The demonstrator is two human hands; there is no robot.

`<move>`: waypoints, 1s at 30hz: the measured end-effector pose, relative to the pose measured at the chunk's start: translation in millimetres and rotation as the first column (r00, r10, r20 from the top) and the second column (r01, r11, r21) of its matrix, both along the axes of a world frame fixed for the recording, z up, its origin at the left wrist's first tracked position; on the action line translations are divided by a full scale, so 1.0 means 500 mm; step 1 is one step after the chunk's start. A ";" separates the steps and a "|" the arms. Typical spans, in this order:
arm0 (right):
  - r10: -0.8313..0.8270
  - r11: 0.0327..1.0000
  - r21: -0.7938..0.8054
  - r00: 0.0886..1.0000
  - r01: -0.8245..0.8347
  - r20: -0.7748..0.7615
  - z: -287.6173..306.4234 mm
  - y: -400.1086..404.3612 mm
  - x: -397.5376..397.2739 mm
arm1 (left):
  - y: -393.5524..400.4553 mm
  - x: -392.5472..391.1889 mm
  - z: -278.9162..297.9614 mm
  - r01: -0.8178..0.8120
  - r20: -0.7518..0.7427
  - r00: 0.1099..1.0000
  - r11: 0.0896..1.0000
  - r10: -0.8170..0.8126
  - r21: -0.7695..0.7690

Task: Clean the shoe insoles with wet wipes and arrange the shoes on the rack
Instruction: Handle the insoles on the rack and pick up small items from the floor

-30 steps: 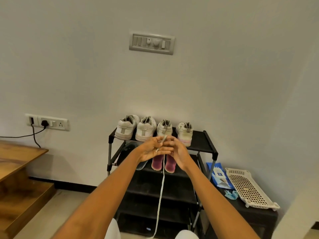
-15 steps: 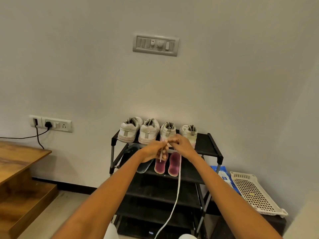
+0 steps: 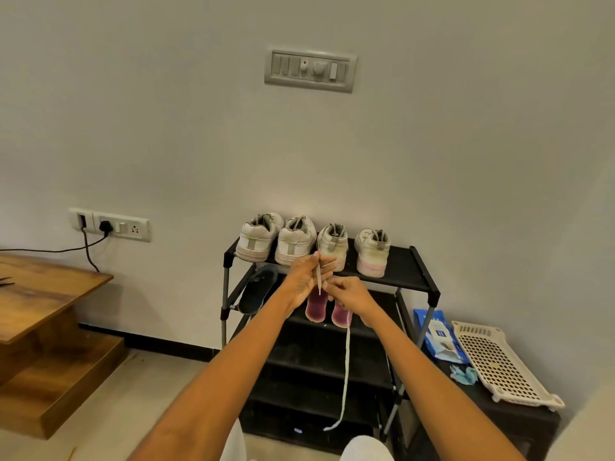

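We hold a white shoelace in front of the black shoe rack: our left hand has its fingers wrapped by the lace near its tip, our right hand pinches it lower, and the rest dangles. Four white shoes sit heels-out on the top shelf, pink insoles on the shelf below, wet wipes on a low tabletop just right
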State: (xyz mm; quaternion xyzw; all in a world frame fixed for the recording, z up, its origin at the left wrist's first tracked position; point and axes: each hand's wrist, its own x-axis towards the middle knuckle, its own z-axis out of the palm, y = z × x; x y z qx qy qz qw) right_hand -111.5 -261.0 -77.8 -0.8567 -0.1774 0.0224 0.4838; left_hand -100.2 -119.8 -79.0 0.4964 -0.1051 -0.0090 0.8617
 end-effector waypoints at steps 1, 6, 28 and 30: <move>0.044 0.998 -0.038 0.999 -0.045 -0.023 0.000 -0.003 -0.005 | 0.001 0.002 -0.010 -0.030 0.002 1.000 0.997 0.030 0.071; 0.160 0.957 -0.247 0.987 -0.151 0.019 0.046 -0.018 -0.002 | 0.010 0.006 -0.044 -0.088 0.034 0.996 0.904 0.081 0.419; 0.029 0.970 -0.235 0.933 0.060 0.359 0.085 -0.029 0.051 | 0.026 -0.035 -0.003 0.345 -0.043 0.936 0.892 -0.348 0.291; -0.017 0.977 -0.196 0.947 0.084 0.320 0.072 -0.031 0.055 | 0.031 -0.032 -0.001 0.393 -0.060 0.919 0.905 -0.389 0.161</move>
